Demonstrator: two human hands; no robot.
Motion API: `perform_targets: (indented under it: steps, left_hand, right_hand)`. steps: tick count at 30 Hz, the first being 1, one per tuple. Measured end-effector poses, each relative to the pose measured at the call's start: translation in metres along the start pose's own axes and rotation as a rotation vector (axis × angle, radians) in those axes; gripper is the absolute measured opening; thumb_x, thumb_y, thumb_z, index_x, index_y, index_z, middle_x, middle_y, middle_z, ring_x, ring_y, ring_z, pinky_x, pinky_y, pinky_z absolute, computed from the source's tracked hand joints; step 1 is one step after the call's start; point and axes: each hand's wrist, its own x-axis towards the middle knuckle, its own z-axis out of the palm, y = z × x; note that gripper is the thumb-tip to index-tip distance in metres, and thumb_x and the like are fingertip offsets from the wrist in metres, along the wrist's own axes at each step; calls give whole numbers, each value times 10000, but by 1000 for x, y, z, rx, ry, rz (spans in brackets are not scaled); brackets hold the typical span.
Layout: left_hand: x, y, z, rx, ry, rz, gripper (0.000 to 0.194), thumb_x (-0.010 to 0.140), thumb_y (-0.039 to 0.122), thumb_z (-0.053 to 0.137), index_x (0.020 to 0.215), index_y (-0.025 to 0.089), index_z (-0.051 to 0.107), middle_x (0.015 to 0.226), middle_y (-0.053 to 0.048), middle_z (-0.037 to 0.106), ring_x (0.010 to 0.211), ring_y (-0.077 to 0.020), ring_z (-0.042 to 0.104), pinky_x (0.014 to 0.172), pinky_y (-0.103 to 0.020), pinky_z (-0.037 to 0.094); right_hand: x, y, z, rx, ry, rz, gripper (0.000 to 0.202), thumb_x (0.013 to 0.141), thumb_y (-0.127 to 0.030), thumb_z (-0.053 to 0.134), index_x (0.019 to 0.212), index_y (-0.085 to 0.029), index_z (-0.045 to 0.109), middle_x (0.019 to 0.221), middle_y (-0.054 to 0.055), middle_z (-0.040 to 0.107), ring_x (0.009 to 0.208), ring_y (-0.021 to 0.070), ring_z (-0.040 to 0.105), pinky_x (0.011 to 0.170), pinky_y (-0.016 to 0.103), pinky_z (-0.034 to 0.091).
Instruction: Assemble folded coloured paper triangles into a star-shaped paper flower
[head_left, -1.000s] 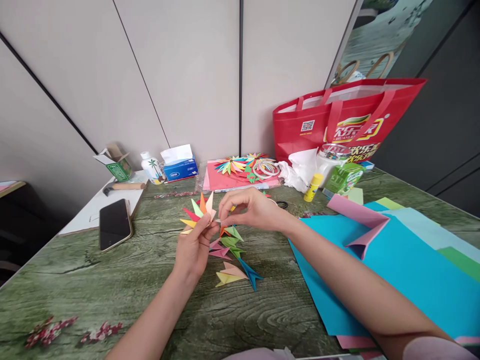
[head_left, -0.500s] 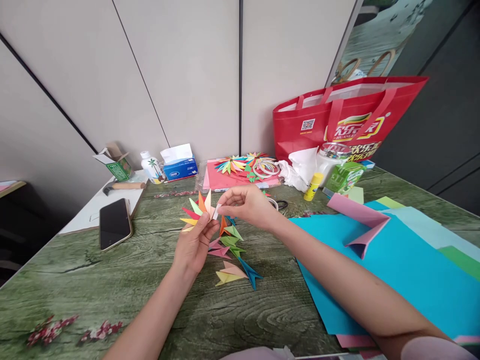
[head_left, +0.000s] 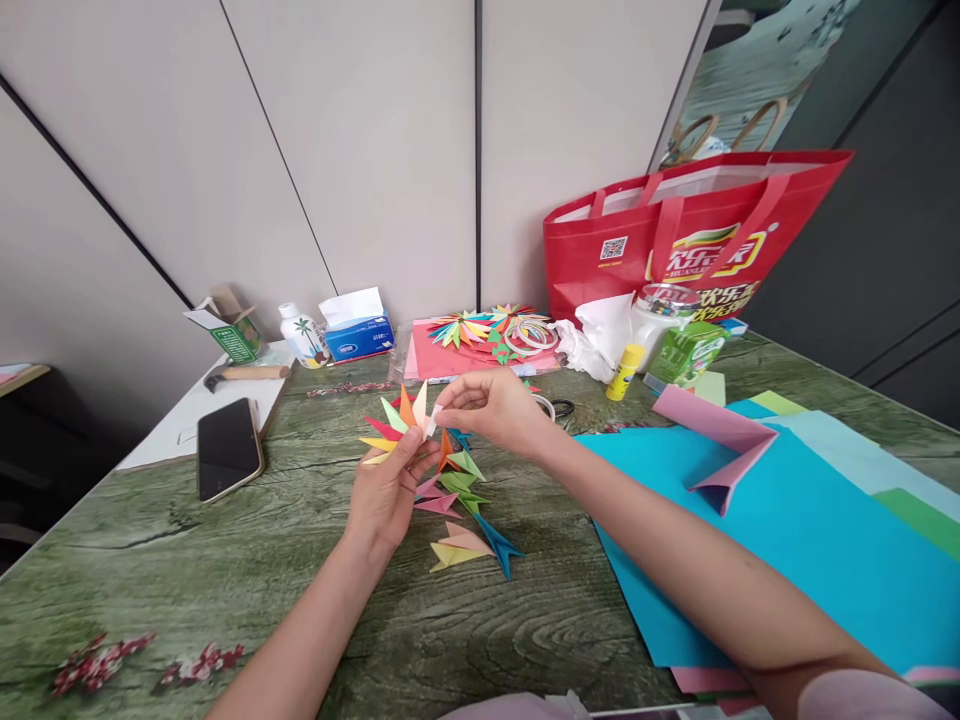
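My left hand [head_left: 386, 495] pinches a fan of folded paper points [head_left: 390, 430] in yellow, red, pale green, orange and cream, with the thumb laid over its inner end. A small white strip [head_left: 433, 421] sits between the fingertips of my right hand [head_left: 487, 408], touching or very near the fan's right edge. I cannot tell whether it is paper or tape. Loose folded paper pieces lie below on the table: green ones [head_left: 465, 485], a pink one [head_left: 439, 500], a pale yellow one [head_left: 457, 552] and a blue one [head_left: 499, 545]. My fingers partly hide the fan's centre.
Blue paper sheets [head_left: 720, 560] lie under my right forearm, with a folded pink sheet [head_left: 712, 425] on top. Behind stand a glue stick [head_left: 625, 372], a red bag [head_left: 675, 240], tape rolls [head_left: 532, 338] and a tissue pack [head_left: 358, 335]. A phone [head_left: 229, 450] and hammer [head_left: 247, 373] are left.
The paper fan in my left hand has tipped very slightly to the right. My right hand keeps its pinch on the white strip in nearly the same place.
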Motion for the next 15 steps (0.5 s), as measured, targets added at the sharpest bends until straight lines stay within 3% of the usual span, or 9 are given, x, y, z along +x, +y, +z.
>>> perform_targets:
  steps: [15]
  left_hand:
    - [-2, 0, 2, 16, 1, -8, 177, 539, 161, 768, 659, 84, 662, 573, -40, 669, 538, -132, 631, 572, -251, 554]
  right_hand:
    - [-1, 0, 2, -32, 35, -32, 210, 563, -253, 721, 690, -135, 602, 637, 6, 633, 570, 95, 579, 576, 237, 485]
